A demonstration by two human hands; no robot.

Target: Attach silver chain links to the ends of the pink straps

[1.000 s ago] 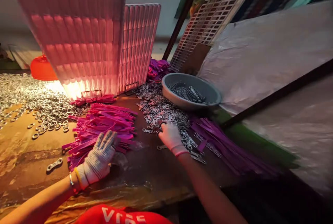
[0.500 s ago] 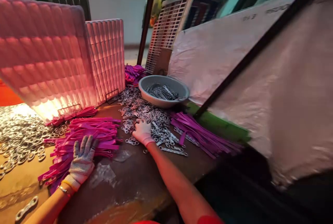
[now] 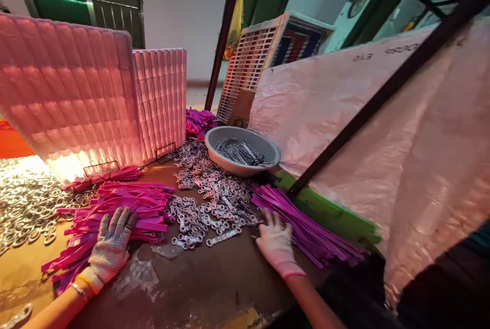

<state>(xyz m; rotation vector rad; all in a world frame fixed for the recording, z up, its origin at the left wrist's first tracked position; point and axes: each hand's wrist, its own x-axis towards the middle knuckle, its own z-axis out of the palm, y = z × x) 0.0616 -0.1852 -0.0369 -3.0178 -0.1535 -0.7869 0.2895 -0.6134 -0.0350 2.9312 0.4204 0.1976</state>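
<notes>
My left hand (image 3: 113, 242), in a knitted dotted glove, lies with fingers stretched out on a heap of magenta straps (image 3: 141, 201). Gloved in white with a pink cuff, my right hand (image 3: 275, 242) is low over the brown tabletop with its fingers spread. Its fingertips are at the near left edge of a second bundle of purple straps (image 3: 306, 227), beside a few small metal bits. Between the two hands spreads a pile of silver metal link pieces (image 3: 214, 206), with rings at their ends.
A grey basin (image 3: 245, 170) holding metal pieces stands behind the link pile. Pink translucent ribbed trays (image 3: 161, 104) stand upright at left, above more shiny metal rings (image 3: 26, 211). A dark slanted pole (image 3: 344, 135) and a plastic-covered board (image 3: 321, 99) border the right side.
My right hand has moved right, from the metal links to the edge of the purple straps, and its fingers have spread. Several links now lie closer to the magenta heap. My left hand remains there.
</notes>
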